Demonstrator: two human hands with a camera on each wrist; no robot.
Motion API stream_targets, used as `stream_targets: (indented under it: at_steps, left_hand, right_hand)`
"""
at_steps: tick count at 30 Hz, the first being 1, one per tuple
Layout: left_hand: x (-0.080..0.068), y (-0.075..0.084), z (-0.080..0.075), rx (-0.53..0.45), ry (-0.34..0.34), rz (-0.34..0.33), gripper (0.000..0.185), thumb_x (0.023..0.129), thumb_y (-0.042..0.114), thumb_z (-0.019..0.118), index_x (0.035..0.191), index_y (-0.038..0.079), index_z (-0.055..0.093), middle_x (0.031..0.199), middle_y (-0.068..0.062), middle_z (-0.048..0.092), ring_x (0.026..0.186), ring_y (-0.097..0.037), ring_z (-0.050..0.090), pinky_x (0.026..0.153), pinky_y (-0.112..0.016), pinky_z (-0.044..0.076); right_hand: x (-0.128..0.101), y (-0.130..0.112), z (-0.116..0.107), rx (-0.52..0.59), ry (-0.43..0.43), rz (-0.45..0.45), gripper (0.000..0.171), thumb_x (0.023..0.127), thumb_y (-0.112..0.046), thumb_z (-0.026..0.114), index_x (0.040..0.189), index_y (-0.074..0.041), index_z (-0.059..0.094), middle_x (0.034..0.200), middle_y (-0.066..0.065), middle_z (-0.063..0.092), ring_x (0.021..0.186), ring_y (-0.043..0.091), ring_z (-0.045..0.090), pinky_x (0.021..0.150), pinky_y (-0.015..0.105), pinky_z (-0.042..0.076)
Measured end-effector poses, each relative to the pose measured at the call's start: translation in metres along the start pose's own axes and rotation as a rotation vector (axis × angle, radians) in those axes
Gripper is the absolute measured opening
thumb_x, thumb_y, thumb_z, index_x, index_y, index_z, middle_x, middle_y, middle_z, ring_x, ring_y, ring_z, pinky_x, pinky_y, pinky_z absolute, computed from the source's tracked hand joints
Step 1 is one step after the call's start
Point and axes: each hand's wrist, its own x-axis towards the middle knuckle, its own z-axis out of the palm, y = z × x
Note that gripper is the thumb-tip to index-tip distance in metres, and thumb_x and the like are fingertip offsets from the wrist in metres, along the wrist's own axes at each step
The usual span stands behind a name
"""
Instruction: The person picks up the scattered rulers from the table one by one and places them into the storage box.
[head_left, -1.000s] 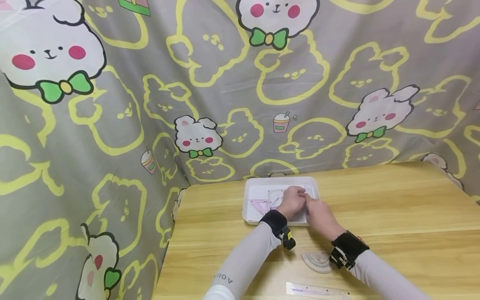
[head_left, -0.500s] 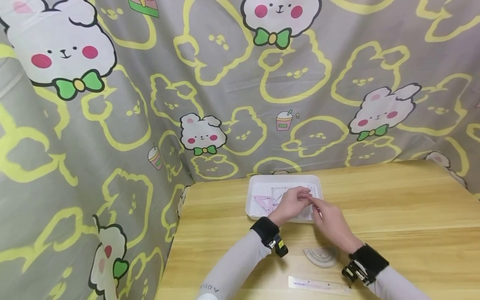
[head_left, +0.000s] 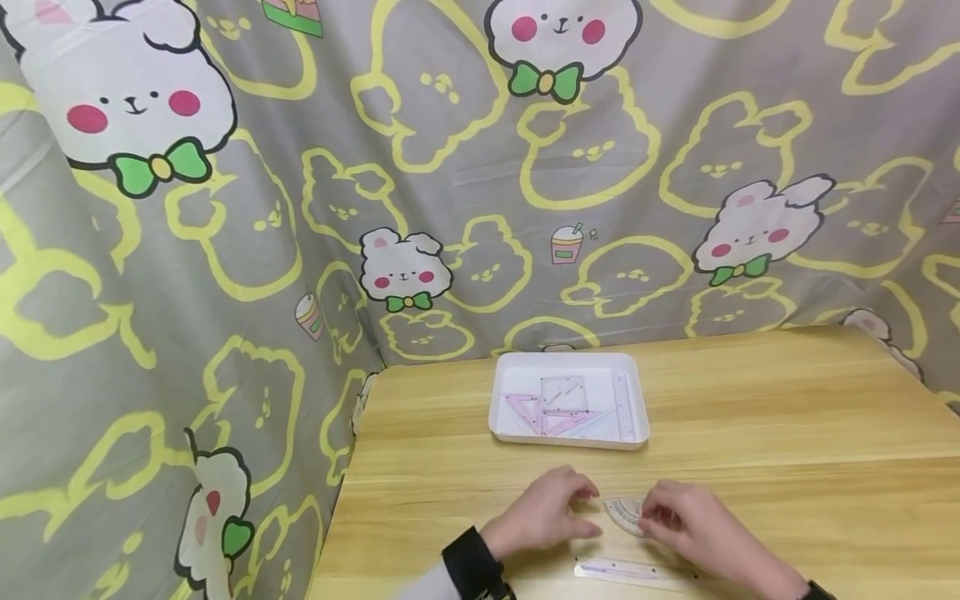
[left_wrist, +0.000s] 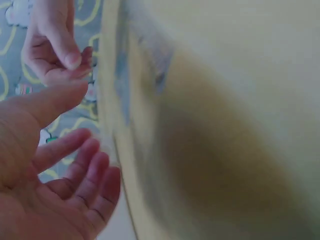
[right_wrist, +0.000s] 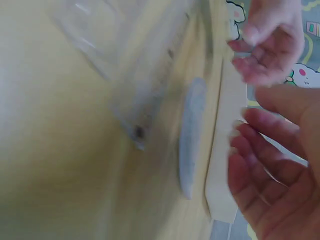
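Note:
My left hand (head_left: 543, 510) hovers over the table with thumb and fingers spread apart in a loose curve, nothing between them. To its right lies a clear half-round protractor (head_left: 621, 512), partly covered in the head view by my right hand (head_left: 693, 525). In the right wrist view that hand's thumb and fingers stand apart, and the protractor (right_wrist: 192, 135) lies flat on the wood away from them. Nearer the front edge is a clear straight ruler (head_left: 615, 569), its right end running under the right hand in the head view.
A white tray (head_left: 562, 360) stands at the back. It holds pink-edged set squares (head_left: 525, 408), a clear square piece (head_left: 564, 393) and another ruler (head_left: 623, 408) along its right side. Blurred clear plastic (right_wrist: 95, 25) shows beside the front ruler. A patterned curtain (head_left: 480, 192) hangs behind.
Both hands have left the tray and come back toward the front, moving apart to either side of the protractor. The ruler at the tray's right side is now uncovered.

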Motion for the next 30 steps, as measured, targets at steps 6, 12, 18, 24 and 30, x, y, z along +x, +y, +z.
stream_targets:
  at_steps: [6, 12, 18, 24, 30]
  left_hand:
    - [-0.030, 0.004, 0.019, 0.147, -0.050, 0.057, 0.050, 0.082, 0.056, 0.085, 0.117, 0.022, 0.072, 0.101, 0.016, 0.055, 0.088, 0.003, 0.042, 0.075, -0.010, 0.036]
    - [-0.041, 0.003, 0.028, 0.131, -0.035, 0.074, 0.029, 0.084, 0.042, 0.087, 0.104, 0.026, 0.073, 0.095, 0.018, 0.048, 0.085, 0.002, 0.033, 0.077, -0.013, 0.030]
    - [-0.045, 0.000, 0.029, 0.079, -0.066, 0.038, 0.021, 0.086, 0.036, 0.086, 0.099, 0.026, 0.074, 0.094, 0.019, 0.047, 0.084, 0.002, 0.031, 0.077, -0.015, 0.029]
    - [-0.044, 0.002, 0.027, 0.116, -0.093, 0.031, 0.021, 0.086, 0.037, 0.086, 0.099, 0.027, 0.072, 0.092, 0.019, 0.045, 0.084, 0.002, 0.032, 0.077, -0.015, 0.029]
    - [-0.044, 0.003, 0.022, 0.155, -0.143, 0.068, 0.021, 0.090, 0.038, 0.083, 0.101, 0.026, 0.069, 0.090, 0.019, 0.042, 0.087, 0.001, 0.032, 0.077, -0.016, 0.028]
  right_hand:
    - [-0.028, 0.001, 0.004, -0.063, -0.137, 0.015, 0.023, 0.083, -0.036, 0.088, 0.095, -0.026, 0.071, 0.095, -0.020, 0.058, 0.081, -0.005, 0.048, 0.064, 0.024, 0.048]
    - [-0.038, 0.003, 0.012, -0.110, -0.219, 0.097, 0.030, 0.078, -0.036, 0.090, 0.096, -0.021, 0.071, 0.097, -0.019, 0.054, 0.084, -0.002, 0.042, 0.067, 0.026, 0.045]
    - [-0.037, 0.004, 0.016, -0.058, -0.275, 0.187, 0.024, 0.083, -0.037, 0.087, 0.090, -0.023, 0.068, 0.089, -0.020, 0.050, 0.078, -0.003, 0.039, 0.064, 0.024, 0.040]
    - [-0.035, 0.004, 0.020, -0.050, -0.297, 0.223, 0.025, 0.083, -0.035, 0.086, 0.086, -0.022, 0.065, 0.083, -0.019, 0.048, 0.074, -0.003, 0.038, 0.063, 0.025, 0.039]
    - [-0.036, 0.003, 0.023, -0.077, -0.288, 0.177, 0.026, 0.086, -0.040, 0.081, 0.085, -0.021, 0.064, 0.081, -0.019, 0.047, 0.073, -0.004, 0.038, 0.061, 0.024, 0.038]
